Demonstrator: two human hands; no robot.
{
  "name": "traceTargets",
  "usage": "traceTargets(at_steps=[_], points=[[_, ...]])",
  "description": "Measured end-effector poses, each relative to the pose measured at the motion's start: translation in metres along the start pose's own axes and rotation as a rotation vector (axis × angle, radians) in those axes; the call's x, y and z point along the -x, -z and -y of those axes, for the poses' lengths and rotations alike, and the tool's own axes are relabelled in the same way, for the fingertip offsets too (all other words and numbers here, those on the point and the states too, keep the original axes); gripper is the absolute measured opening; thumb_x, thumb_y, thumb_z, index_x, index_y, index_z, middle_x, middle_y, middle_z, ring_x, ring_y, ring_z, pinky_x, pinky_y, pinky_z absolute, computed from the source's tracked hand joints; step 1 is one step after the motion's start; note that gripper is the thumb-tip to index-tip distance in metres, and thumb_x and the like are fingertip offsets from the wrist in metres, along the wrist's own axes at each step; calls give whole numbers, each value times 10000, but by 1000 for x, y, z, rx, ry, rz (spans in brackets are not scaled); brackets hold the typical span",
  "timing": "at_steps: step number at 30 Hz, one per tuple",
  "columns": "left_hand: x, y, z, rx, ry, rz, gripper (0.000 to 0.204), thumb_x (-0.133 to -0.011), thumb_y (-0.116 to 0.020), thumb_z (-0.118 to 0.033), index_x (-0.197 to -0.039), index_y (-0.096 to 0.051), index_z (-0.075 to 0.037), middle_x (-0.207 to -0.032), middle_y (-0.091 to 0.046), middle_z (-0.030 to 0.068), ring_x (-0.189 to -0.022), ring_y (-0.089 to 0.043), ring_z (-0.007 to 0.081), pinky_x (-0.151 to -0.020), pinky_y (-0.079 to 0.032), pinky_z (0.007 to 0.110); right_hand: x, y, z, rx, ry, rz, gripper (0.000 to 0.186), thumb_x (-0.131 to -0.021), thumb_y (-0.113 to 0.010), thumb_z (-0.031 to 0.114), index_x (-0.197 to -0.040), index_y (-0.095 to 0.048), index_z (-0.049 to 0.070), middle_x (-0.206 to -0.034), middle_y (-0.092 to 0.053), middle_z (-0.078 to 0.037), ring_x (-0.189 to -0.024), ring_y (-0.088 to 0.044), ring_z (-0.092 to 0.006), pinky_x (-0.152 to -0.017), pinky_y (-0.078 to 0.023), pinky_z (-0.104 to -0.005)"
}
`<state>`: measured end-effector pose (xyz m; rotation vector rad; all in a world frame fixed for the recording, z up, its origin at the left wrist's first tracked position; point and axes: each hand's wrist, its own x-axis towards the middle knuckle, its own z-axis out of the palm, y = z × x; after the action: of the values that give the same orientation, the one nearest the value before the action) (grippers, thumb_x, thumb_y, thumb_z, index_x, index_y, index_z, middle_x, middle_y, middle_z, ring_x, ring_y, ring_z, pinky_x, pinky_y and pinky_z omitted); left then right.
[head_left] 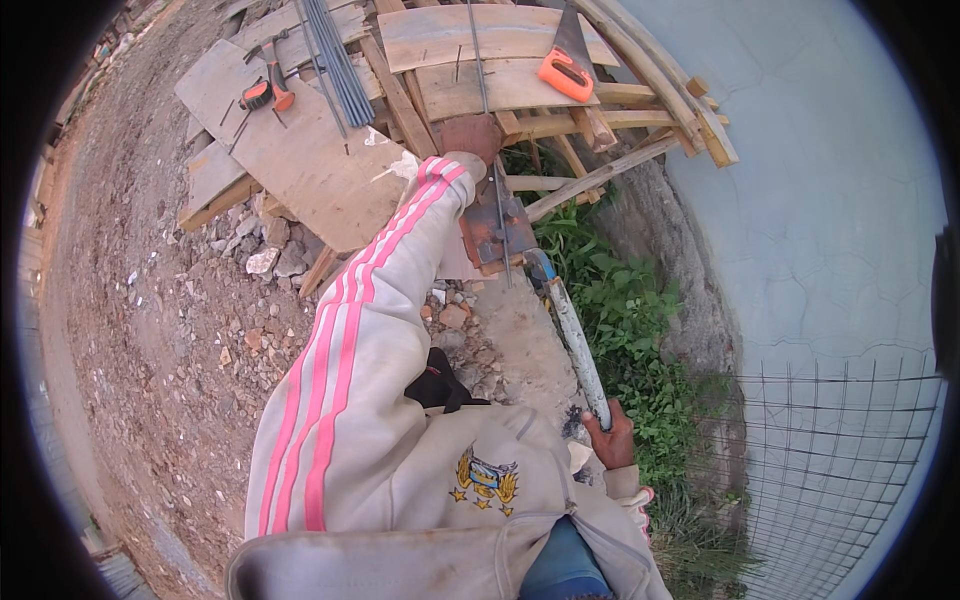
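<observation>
My left hand [472,138] is closed round a thin steel rod [481,65] that runs from the far boards toward me. The rod's near end lies across a rusty metal plate [486,234] on a wooden block. In my right hand [612,438], at the lower right, is the near end of a worn pipe [578,345] with chipped whitish-blue paint. The pipe's bluish, bent far end [541,264] meets the plate's right edge beside the rod; the exact contact there is too small to tell.
On the boards [310,170] lie a hammer [275,75], a tape measure [256,95], a bundle of steel rods [340,70] and an orange-handled saw [567,74]. Timber poles [660,70], green plants [625,310] and a pale wall [830,200] with wire mesh [840,450] stand right. Rubble [265,250] lies left.
</observation>
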<state>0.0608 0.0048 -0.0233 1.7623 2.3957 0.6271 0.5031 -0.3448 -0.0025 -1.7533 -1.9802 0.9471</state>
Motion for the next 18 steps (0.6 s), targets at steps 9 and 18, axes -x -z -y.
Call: traceTargets(at_steps=[9,18], points=[[4,2,-5,15,21,-83,266,-893,-618,-306,-848,-801,-117,-863,-763,157,-815,-756,324,-737,-587,454,-89,48,-12,203,146,144,387,-878,-785,372,-935,-645,16,-627,-600,-189,-573,-640,-368,-550,-483,-439],[-7,1,-4,39,82,-31,302,-904,-592,-344,-908,-790,-117,-927,-760,165,-882,-741,357,-795,-572,484,-153,77,-42,364,204,187,484,-817,-811,488,-956,-700,37,-664,-652,-186,-622,-667,-386,-599,-517,-470]])
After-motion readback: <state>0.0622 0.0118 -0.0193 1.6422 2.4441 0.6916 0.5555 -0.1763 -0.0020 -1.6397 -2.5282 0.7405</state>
